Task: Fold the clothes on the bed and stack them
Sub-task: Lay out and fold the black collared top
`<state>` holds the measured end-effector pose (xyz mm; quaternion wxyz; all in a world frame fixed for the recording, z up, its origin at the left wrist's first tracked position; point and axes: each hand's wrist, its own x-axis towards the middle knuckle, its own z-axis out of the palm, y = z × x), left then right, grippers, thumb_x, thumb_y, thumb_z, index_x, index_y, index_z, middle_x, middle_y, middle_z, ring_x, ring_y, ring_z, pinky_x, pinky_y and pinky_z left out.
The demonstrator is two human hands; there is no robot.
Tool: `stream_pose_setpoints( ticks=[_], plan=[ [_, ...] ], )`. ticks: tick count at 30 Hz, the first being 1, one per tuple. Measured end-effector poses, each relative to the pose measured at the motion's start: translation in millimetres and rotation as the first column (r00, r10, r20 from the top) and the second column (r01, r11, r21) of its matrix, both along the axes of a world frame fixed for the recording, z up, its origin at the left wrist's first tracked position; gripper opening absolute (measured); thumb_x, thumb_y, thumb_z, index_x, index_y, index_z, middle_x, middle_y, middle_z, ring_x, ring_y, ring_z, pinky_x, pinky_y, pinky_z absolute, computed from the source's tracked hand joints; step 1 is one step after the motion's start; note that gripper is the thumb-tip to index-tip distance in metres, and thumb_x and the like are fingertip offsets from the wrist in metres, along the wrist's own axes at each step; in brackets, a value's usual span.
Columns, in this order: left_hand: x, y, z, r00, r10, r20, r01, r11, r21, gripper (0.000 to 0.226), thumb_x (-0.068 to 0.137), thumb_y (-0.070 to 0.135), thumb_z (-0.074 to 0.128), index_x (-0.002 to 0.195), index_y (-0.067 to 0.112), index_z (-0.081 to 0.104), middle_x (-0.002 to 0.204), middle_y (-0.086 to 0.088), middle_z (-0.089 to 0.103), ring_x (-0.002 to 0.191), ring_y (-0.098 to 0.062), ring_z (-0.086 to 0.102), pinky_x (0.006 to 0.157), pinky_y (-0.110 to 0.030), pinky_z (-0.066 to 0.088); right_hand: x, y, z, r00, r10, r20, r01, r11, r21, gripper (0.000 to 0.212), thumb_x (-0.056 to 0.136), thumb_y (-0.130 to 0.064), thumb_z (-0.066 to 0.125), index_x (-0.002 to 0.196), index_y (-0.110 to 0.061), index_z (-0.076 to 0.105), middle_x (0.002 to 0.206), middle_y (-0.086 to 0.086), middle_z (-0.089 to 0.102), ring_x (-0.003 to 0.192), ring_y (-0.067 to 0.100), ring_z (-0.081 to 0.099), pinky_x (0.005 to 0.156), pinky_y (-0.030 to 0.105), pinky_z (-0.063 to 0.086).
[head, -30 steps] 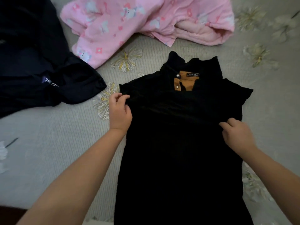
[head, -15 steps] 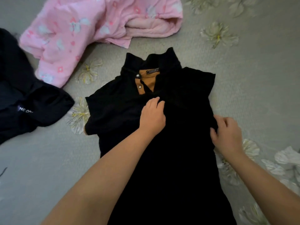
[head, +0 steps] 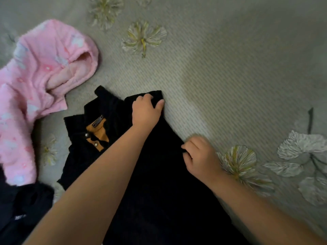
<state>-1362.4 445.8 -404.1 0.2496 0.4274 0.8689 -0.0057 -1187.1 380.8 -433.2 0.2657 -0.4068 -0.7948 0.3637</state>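
Grey flower-patterned bedspread (head: 221, 76), black garment (head: 159, 183), pink fleece (head: 40, 82) beside it

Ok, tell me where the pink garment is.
Head view: the pink garment lies crumpled at the left on the bed, just up-left of the black dress collar.

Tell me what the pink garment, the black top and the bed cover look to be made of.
Pink garment: fuzzy fleece or plush, judging by its soft, napped surface and thick rolled edge.
Black top: a matte, dense fabric, maybe velvet or knit; too dark to tell. Its collar lining looks like smooth tan cloth.
Bed cover: woven, finely ribbed grey textile with printed or stitched flowers.
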Motion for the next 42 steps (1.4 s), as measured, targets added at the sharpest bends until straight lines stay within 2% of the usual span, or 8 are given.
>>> stream_pose_setpoints(
  ticks=[4,8,13,19,25,34,39,42],
  plan=[
    [-13,16,11,0.998,0.0,0.064,0.001,1.0,-0.008,0.036,0.096,0.031,0.043,0.112,0.001,0.053,0.096,-0.009,0.057,0.091,-0.024,0.053,0.073,-0.029,0.038,3,-3,-1,0.999,-0.047,0.017,0.048,0.998,-0.029,0.007,0.062,0.006,0.066,0.066,0.002,0.063,0.064,0.014,0.056,0.059,0.03,0.056,0.053,0.036,0.051],
    [-18,32,22,0.986,-0.168,-0.004,0.168,0.985,-0.028,0.029,0.097,0.027,0.042,0.081,0.004,0.051,0.067,-0.007,0.047,0.067,-0.022,0.044,0.059,-0.028,0.026,-5,-7,3,0.991,-0.04,0.129,0.032,0.998,0.059,0.041,0.048,0.0,0.083,0.086,-0.012,0.074,0.067,0.007,0.061,0.056,0.022,0.058,0.058,0.027,0.043],
    [-9,47,16,0.996,-0.084,0.038,0.082,0.996,0.035,0.04,0.095,0.024,0.045,0.058,0.019,0.034,0.056,0.003,0.036,0.052,-0.007,0.033,0.048,-0.028,0.022,-1,9,3,0.991,-0.124,0.048,0.118,0.987,0.113,0.017,0.061,0.007,0.066,0.069,-0.007,0.072,0.058,0.007,0.056,0.051,0.023,0.055,0.06,0.029,0.034],
    [7,56,-6,0.996,-0.029,0.081,0.011,0.975,0.221,0.023,0.092,0.024,0.052,0.085,0.003,0.059,0.077,-0.008,0.059,0.073,-0.019,0.05,0.061,-0.024,0.031,15,10,-2,0.981,-0.168,0.1,0.161,0.984,0.071,0.024,0.074,-0.005,0.046,0.071,-0.002,0.07,0.059,0.009,0.056,0.053,0.025,0.056,0.062,0.027,0.028],
    [10,54,-21,0.992,-0.119,-0.036,0.124,0.953,0.275,0.022,0.094,0.031,0.047,0.088,0.011,0.054,0.079,-0.004,0.057,0.074,-0.018,0.05,0.057,-0.024,0.025,13,8,-6,0.965,-0.189,0.183,0.171,0.979,0.112,0.021,0.067,-0.004,0.041,0.064,0.0,0.062,0.061,0.013,0.054,0.054,0.028,0.053,0.054,0.032,0.041],
    [-20,-33,1,0.996,-0.063,-0.065,0.085,0.904,0.42,0.035,0.093,0.012,0.046,0.124,-0.004,0.049,0.122,-0.019,0.054,0.116,-0.031,0.047,0.1,-0.031,0.03,-3,17,14,0.973,-0.157,0.169,0.146,0.987,0.074,0.029,0.074,-0.008,0.041,0.083,0.005,0.066,0.089,0.021,0.064,0.079,0.037,0.062,0.072,0.044,0.046],
    [-43,-127,0,0.98,0.126,-0.154,-0.07,0.943,0.326,0.036,0.092,0.011,0.048,0.125,-0.003,0.05,0.133,-0.019,0.048,0.127,-0.032,0.04,0.107,-0.04,0.026,-64,22,23,0.923,0.178,0.341,-0.274,0.927,0.257,0.039,0.078,-0.017,0.055,0.114,0.0,0.062,0.125,0.024,0.056,0.116,0.043,0.051,0.093,0.063,0.034],
    [-60,-186,-5,0.951,0.217,-0.218,-0.161,0.955,0.248,0.038,0.093,0.012,0.048,0.128,-0.002,0.048,0.136,-0.018,0.045,0.131,-0.033,0.036,0.109,-0.043,0.024,-89,28,12,0.737,0.4,0.545,-0.581,0.788,0.207,0.051,0.084,-0.032,0.059,0.129,-0.009,0.052,0.141,0.018,0.041,0.131,0.038,0.035,0.104,0.061,0.019]
  ],
)
